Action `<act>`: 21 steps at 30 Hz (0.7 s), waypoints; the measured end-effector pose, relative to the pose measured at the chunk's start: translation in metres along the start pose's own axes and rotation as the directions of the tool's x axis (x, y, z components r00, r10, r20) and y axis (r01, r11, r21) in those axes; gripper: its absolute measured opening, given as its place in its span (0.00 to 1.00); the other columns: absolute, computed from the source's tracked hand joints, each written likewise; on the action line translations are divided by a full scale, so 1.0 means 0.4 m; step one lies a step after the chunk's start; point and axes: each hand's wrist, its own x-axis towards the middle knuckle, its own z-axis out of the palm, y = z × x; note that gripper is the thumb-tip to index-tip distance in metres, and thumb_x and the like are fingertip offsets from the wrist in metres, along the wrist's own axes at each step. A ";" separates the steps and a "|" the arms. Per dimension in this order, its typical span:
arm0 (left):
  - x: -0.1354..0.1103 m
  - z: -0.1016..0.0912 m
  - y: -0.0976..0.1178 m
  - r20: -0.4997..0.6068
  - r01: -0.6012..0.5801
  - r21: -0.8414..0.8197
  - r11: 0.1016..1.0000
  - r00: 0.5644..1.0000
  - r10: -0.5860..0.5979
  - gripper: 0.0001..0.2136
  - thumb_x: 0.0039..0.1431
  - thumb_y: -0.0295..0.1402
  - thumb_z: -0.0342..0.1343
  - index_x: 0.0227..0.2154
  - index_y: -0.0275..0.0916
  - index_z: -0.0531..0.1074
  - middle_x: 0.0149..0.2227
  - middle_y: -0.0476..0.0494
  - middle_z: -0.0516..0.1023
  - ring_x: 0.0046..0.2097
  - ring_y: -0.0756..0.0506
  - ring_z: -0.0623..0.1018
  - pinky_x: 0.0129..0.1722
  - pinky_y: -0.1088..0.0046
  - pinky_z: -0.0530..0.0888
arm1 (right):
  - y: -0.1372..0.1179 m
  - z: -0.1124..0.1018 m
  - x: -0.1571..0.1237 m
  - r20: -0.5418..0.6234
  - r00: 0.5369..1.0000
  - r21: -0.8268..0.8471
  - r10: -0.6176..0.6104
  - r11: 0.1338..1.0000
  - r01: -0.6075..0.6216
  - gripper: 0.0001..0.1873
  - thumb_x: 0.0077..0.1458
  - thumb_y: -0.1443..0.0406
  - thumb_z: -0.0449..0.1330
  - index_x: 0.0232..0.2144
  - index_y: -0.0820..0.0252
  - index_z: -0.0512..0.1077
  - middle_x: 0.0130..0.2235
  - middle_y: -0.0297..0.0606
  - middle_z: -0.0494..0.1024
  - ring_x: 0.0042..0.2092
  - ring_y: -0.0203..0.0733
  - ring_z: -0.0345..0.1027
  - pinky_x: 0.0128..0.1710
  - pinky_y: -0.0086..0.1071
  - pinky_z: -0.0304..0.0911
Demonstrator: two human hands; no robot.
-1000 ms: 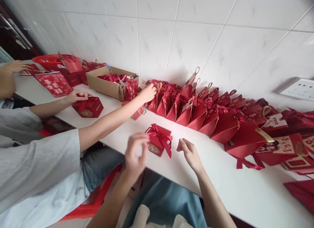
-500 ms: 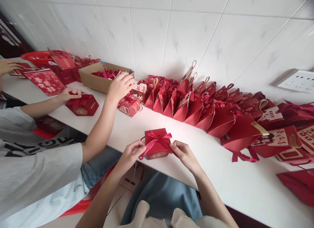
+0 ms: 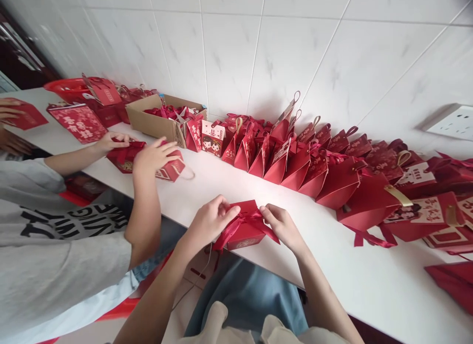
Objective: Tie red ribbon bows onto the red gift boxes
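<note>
A small red gift box (image 3: 247, 239) sits at the table's front edge before me, with a dark red satin ribbon (image 3: 252, 217) tied across its top in a bow. My left hand (image 3: 211, 220) pinches the bow's left side between thumb and fingers. On the opposite side, my right hand (image 3: 281, 226) has thumb and forefinger closed on the bow's right loop. The ribbon's tails hang down on both sides of the box. My fingers partly cover the knot.
Along the tiled wall stands a long row of red gift boxes (image 3: 295, 166). A cardboard box (image 3: 150, 124) holds ribbons. At left, a co-worker's hands (image 3: 151, 159) are at two red boxes; another person's hand lies beyond. A socket panel (image 3: 454, 122) is on the wall.
My left hand has moved up from the ribbon's lower left to the bow, and my right hand slightly up. A co-worker's hand has brought a red box from the back towards themselves.
</note>
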 end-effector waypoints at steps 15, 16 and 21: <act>-0.060 0.089 -0.048 -0.167 0.108 -0.253 0.961 0.974 -0.153 0.18 0.56 0.46 0.49 0.19 0.41 0.55 0.20 0.54 0.59 0.24 0.51 0.63 0.25 0.77 0.61 | 0.024 0.060 -0.019 -0.082 0.996 0.285 0.039 0.958 -0.014 0.28 0.48 0.43 0.56 0.16 0.57 0.55 0.19 0.28 0.56 0.23 0.32 0.47 0.24 0.28 0.49; -0.061 0.094 -0.049 -0.185 0.096 -0.263 0.960 0.971 -0.148 0.18 0.56 0.46 0.49 0.19 0.41 0.55 0.20 0.54 0.58 0.25 0.51 0.63 0.25 0.77 0.61 | 0.029 0.063 -0.019 -0.088 0.995 0.301 0.046 0.953 -0.018 0.27 0.48 0.43 0.56 0.16 0.57 0.56 0.19 0.28 0.56 0.23 0.32 0.47 0.24 0.28 0.49; -0.052 0.117 -0.067 -0.281 0.037 -0.247 0.968 0.954 -0.108 0.18 0.56 0.45 0.48 0.18 0.41 0.52 0.19 0.54 0.53 0.24 0.51 0.60 0.26 0.76 0.61 | 0.054 0.075 -0.020 -0.114 0.992 0.374 0.047 0.927 -0.001 0.26 0.50 0.45 0.56 0.17 0.57 0.55 0.19 0.28 0.56 0.23 0.33 0.48 0.24 0.29 0.49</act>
